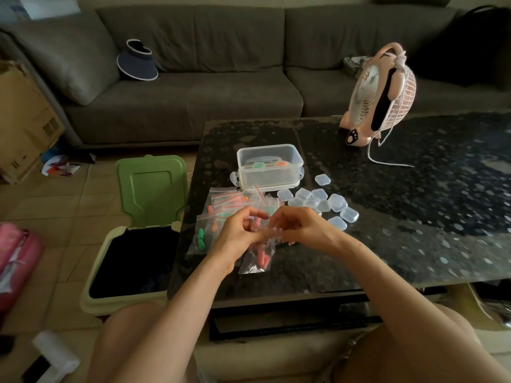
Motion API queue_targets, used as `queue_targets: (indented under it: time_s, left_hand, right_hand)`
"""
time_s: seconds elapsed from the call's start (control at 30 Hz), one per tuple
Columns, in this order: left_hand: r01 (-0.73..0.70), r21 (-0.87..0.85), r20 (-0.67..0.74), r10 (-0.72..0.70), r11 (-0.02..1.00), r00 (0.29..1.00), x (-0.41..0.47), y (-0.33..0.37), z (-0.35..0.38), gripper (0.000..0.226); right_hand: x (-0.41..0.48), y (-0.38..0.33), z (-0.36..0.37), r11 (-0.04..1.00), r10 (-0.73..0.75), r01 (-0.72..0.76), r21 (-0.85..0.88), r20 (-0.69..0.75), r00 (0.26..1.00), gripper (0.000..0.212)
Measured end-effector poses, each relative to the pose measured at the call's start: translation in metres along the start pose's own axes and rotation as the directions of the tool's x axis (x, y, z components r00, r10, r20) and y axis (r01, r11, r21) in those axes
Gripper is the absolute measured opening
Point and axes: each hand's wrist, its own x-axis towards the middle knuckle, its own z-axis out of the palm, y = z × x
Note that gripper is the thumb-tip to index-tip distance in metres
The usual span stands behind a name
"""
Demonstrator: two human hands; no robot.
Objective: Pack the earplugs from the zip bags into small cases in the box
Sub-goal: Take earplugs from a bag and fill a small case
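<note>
My left hand (240,236) and my right hand (302,227) both pinch the top of one clear zip bag (257,258) that hangs between them, with pink earplugs in its lower part. Behind my hands lies a heap of zip bags (229,203) holding orange and green earplugs. A clear plastic box (269,167) stands further back with a few filled cases inside. Several empty small clear cases (320,201) lie scattered to the right of the heap.
The dark glass table (401,217) also carries a pink desk fan (378,98) with a white cable at the back. An open bin with a green lid (152,189) stands on the floor at the table's left edge. A grey sofa (221,78) is behind.
</note>
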Motion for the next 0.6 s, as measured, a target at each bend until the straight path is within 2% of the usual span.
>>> queue_targets:
  time_s: [0.17, 0.27, 0.4, 0.47, 0.6]
  left_hand:
    - [-0.107, 0.024, 0.121, 0.103, 0.994, 0.987, 0.001, 0.002, -0.001, 0.017]
    - [-0.102, -0.018, 0.196, 0.103, 0.995, 0.975, -0.001, 0.005, -0.001, 0.015]
    - [-0.162, -0.008, 0.173, 0.161, 0.987, 0.972, 0.002, 0.006, -0.002, 0.022]
    - [-0.200, -0.045, 0.179, 0.205, 0.979, 0.962, 0.000, 0.008, -0.003, 0.022]
    - [-0.222, -0.131, 0.208, 0.246, 0.966, 0.947, -0.002, 0.008, -0.004, 0.018]
  right_hand:
    - [-0.002, -0.003, -0.004, 0.996, 0.037, -0.040, 0.080, 0.036, 0.999, 0.011]
    - [-0.002, -0.003, -0.007, 0.994, 0.064, -0.068, 0.082, 0.055, 0.996, 0.014]
    - [-0.005, -0.005, -0.011, 0.986, 0.093, -0.110, 0.126, 0.135, 0.986, 0.015]
    - [-0.007, -0.006, -0.012, 0.986, 0.113, -0.134, 0.100, 0.199, 0.974, 0.008]
    - [-0.008, -0.006, -0.012, 0.989, 0.130, -0.145, 0.036, 0.267, 0.955, 0.011]
